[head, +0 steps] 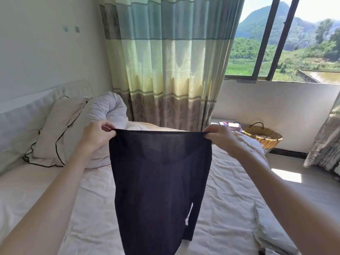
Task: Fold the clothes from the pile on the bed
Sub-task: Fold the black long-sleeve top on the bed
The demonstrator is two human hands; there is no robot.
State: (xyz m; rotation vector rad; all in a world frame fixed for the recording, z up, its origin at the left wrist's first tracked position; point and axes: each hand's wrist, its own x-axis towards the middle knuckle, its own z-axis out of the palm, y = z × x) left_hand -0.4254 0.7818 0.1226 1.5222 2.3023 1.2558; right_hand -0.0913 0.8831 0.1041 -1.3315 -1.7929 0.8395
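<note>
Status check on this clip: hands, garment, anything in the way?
Left hand and right hand each pinch a top corner of the dark top. Top hangs spread above the bed, not yet folded. Nothing in the way.

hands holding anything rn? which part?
Both hold one dark thin top by its upper edge: left hand pinches the left corner, right hand the right corner. The top hangs stretched between them above the bed.
</note>
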